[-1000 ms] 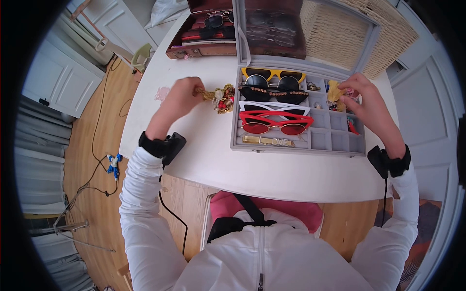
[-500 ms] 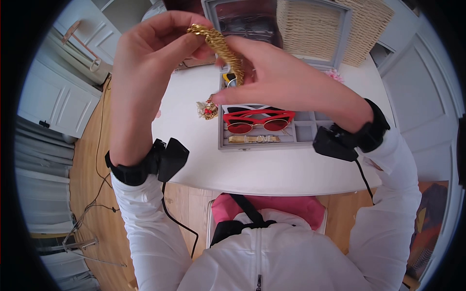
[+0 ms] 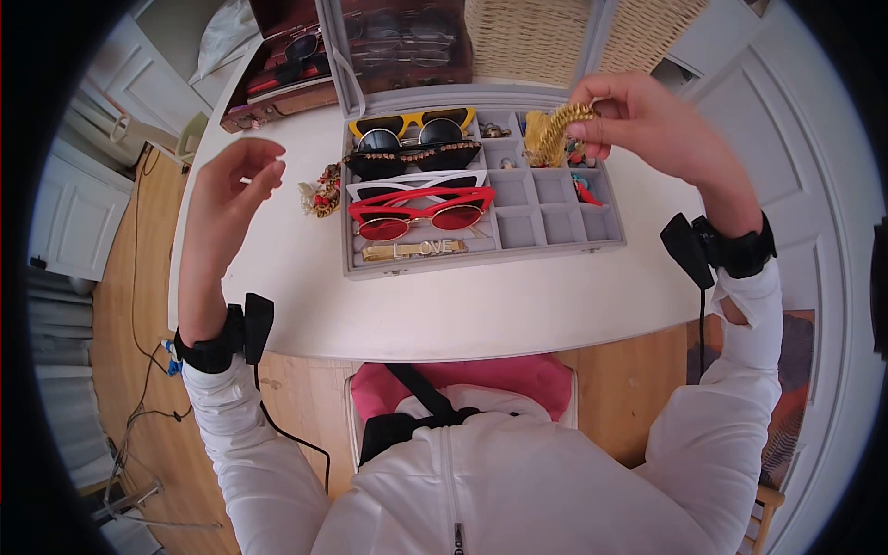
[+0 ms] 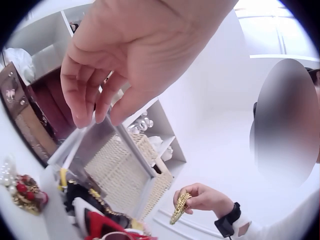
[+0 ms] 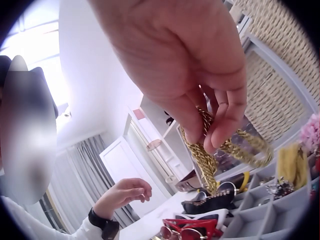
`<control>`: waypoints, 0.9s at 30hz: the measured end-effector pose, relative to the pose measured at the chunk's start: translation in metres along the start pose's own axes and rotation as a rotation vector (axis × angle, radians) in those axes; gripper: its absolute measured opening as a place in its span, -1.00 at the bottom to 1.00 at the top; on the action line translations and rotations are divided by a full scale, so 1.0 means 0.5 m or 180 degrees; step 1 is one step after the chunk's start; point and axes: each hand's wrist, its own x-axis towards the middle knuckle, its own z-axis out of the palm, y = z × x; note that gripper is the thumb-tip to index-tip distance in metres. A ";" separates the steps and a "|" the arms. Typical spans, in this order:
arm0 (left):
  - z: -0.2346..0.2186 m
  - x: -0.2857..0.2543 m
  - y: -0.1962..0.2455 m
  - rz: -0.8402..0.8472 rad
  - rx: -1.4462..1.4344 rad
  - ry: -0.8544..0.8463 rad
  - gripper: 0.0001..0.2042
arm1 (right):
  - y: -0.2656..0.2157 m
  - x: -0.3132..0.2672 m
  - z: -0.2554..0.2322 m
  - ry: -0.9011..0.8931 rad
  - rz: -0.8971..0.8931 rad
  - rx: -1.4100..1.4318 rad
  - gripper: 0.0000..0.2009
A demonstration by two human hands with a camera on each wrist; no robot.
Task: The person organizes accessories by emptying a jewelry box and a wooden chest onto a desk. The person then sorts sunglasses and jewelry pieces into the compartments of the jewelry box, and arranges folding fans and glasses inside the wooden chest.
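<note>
My right hand (image 3: 638,125) pinches a bunched gold chain (image 3: 561,129) over the back right compartments of a grey display box (image 3: 592,248). In the right wrist view the chain (image 5: 204,162) hangs in loops from the thumb and fingertips. My left hand (image 3: 229,190) is raised left of the box, holding nothing, its fingers loosely bent. Beside the box's left wall lies a heap of red, pearl and gold jewellery (image 3: 321,191). Inside are yellow-framed sunglasses (image 3: 382,124), black ones (image 3: 375,166), white ones (image 3: 398,191), red ones (image 3: 476,200) and a gold band with LOVE letters (image 3: 430,249).
The box's clear lid (image 3: 462,90) stands raised at the back. Small compartments (image 3: 561,188) hold trinkets, including a yellow bundle (image 5: 293,165). Behind stand a brown case (image 3: 277,108) with sunglasses and a woven basket (image 3: 527,42). A white table (image 3: 444,319) carries everything.
Both hands first were apart, then met around the gold chain in front of my head. Now they have separated: the chain is in my right hand over the box, and my left has drawn back left, emptied.
</note>
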 end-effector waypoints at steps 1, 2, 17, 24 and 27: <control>-0.003 -0.006 -0.019 -0.0115 0.0271 -0.0030 -0.83 | 0.018 0.004 0.003 -0.0089 0.0157 0.0044 -0.91; -0.007 -0.012 -0.038 -0.0135 0.0278 0.0002 -0.83 | 0.033 0.006 0.009 -0.0116 0.0131 0.0037 -0.91; 0.037 0.039 -0.139 -0.0009 0.1443 -0.0639 -0.65 | 0.057 0.035 0.127 -0.0300 -0.0073 -0.0463 -0.81; 0.020 0.066 -0.167 -0.0015 0.1619 -0.0627 -0.78 | 0.022 -0.012 0.096 0.0008 0.0374 -0.0436 -0.83; 0.005 0.039 -0.094 0.0367 0.1030 0.0020 -0.83 | 0.037 -0.014 0.078 0.0217 0.0022 -0.0640 -0.78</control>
